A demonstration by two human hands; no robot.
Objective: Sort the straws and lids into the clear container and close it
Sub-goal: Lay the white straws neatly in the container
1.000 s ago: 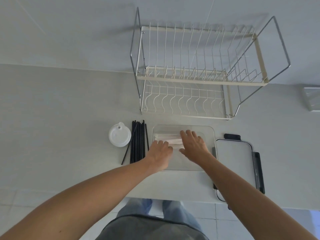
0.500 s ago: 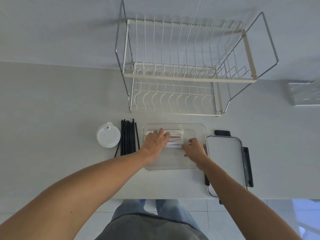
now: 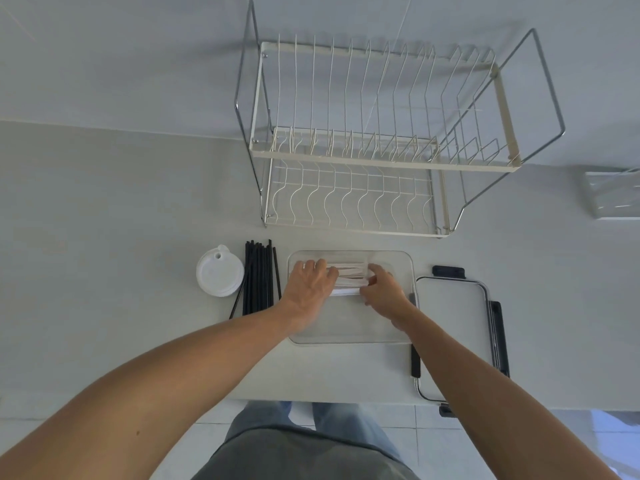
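A clear rectangular container [image 3: 349, 336] lies on the grey counter in front of me. Inside its far half sits a bundle of paper-wrapped straws [image 3: 350, 276]. My left hand [image 3: 310, 284] rests on the bundle's left end and my right hand [image 3: 382, 289] holds its right end, both inside the container. Left of the container lie several black straws [image 3: 258, 278] in a row, and further left a stack of white round lids [image 3: 219, 275]. The container's own lid [image 3: 453, 313], clear with black clasps, lies flat to the right.
A two-tier wire dish rack [image 3: 374, 143] stands behind the container against the wall. A clear plastic box [image 3: 613, 194] sits at the far right edge. The counter's front edge runs just below the container, with tiled floor beyond.
Both hands have closed in on the wrapped straws, the left sliding onto the bundle's left end and the right gripping its right end. The view shifted a little.
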